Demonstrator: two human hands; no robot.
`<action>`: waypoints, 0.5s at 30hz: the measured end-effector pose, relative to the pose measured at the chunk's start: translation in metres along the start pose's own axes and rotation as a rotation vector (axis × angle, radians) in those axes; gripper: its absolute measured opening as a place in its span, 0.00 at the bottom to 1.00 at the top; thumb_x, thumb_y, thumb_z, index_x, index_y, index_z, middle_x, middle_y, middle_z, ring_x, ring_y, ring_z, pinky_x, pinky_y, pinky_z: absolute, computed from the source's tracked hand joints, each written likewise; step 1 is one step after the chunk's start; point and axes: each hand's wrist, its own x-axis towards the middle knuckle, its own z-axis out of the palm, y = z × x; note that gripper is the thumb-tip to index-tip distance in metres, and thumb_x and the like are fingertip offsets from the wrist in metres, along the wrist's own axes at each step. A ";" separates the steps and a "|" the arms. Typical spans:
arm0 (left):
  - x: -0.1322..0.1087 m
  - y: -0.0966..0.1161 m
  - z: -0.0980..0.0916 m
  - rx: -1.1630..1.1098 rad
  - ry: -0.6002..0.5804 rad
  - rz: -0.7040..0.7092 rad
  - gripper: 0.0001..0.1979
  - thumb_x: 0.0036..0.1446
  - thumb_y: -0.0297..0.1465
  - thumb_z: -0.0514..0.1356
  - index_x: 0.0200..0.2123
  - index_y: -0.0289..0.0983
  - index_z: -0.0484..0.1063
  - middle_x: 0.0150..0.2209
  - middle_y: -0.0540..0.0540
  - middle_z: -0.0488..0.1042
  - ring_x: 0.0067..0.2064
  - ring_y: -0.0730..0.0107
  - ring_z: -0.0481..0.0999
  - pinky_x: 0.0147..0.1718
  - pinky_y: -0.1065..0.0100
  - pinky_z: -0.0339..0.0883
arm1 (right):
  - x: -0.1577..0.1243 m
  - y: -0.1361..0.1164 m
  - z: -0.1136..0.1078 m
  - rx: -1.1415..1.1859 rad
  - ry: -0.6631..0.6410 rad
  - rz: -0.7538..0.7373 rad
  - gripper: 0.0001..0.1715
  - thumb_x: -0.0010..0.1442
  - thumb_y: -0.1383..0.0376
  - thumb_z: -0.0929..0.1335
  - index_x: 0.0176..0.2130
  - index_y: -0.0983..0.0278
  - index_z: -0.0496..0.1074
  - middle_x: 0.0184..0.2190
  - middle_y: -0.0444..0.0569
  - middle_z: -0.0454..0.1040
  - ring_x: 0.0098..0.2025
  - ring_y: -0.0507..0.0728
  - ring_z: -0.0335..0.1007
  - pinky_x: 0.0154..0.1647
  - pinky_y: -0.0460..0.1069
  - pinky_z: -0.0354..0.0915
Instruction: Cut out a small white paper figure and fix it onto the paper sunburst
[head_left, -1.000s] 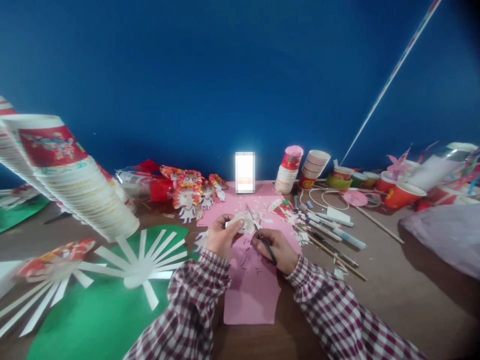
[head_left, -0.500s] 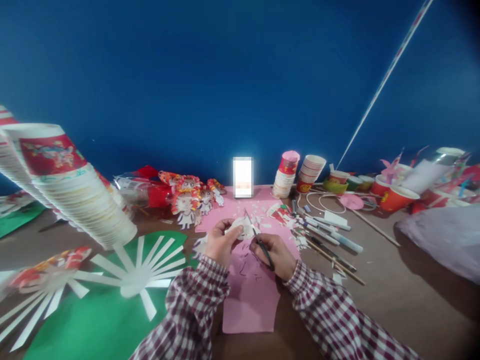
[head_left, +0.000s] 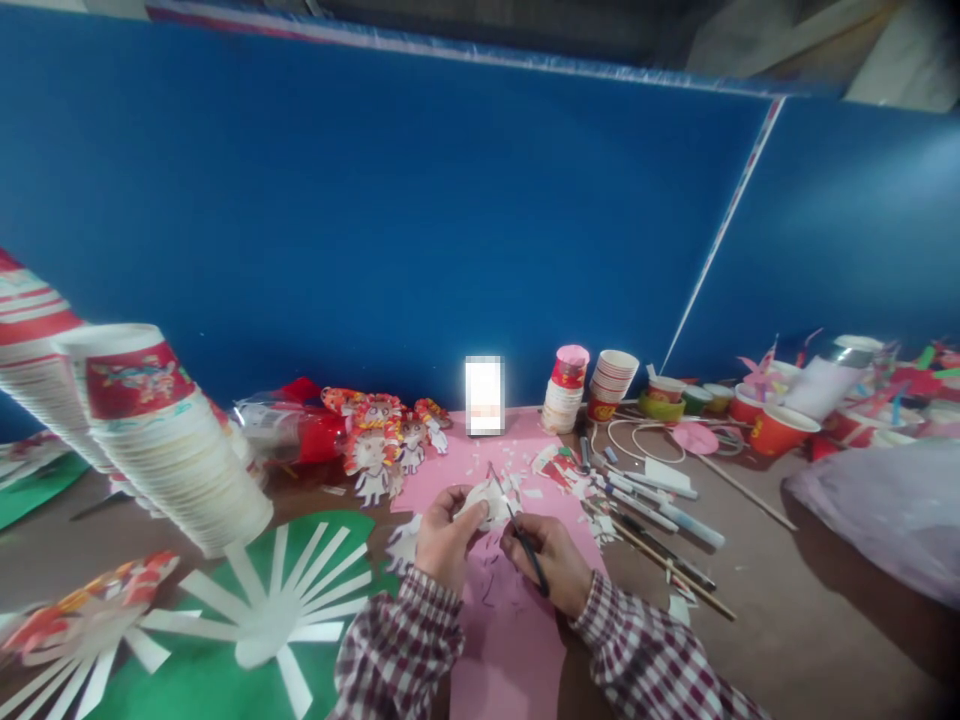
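Observation:
Between thumb and fingers, my left hand (head_left: 448, 532) pinches a small white paper cutout (head_left: 495, 500) above a pink sheet (head_left: 510, 640). My right hand (head_left: 553, 560) is closed around the dark handles of a pair of scissors (head_left: 529, 552). The blades point away from me and lie at the cutout's right side; whether they touch the paper is hard to tell. White scraps (head_left: 534, 492) are scattered on the pink sheet beyond my hands. A pale paper figure (head_left: 403, 545) lies just left of my left hand.
Tall stacks of paper cups (head_left: 180, 450) lean at the left, behind cut-open cups (head_left: 274, 620) on green paper (head_left: 180, 690). Paper dolls (head_left: 375, 455) stand back left. Pens (head_left: 637, 500) and sticks lie right, near shorter cup stacks (head_left: 564, 395) and a plastic bag (head_left: 885, 510). A blue partition (head_left: 420, 200) rises behind.
My view has tilted upward, so the table sits lower and the partition's top edge shows. Both hands keep nearly the same hold on the cutout and scissors.

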 end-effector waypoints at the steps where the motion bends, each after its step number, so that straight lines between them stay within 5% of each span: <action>1: 0.000 0.000 0.000 0.002 -0.006 -0.005 0.15 0.37 0.29 0.64 0.30 0.34 0.64 0.25 0.51 0.70 0.24 0.78 0.70 0.24 0.74 0.65 | 0.000 0.000 0.000 0.003 0.000 0.003 0.10 0.51 0.63 0.65 0.24 0.67 0.63 0.17 0.39 0.54 0.19 0.46 0.48 0.18 0.42 0.46; 15: -0.001 0.000 0.003 -0.009 -0.014 -0.046 0.16 0.36 0.30 0.65 0.32 0.33 0.68 0.27 0.48 0.73 0.26 0.74 0.71 0.27 0.72 0.66 | 0.001 -0.005 0.001 -0.058 0.027 -0.005 0.13 0.52 0.61 0.65 0.24 0.67 0.63 0.17 0.39 0.53 0.20 0.46 0.48 0.19 0.41 0.47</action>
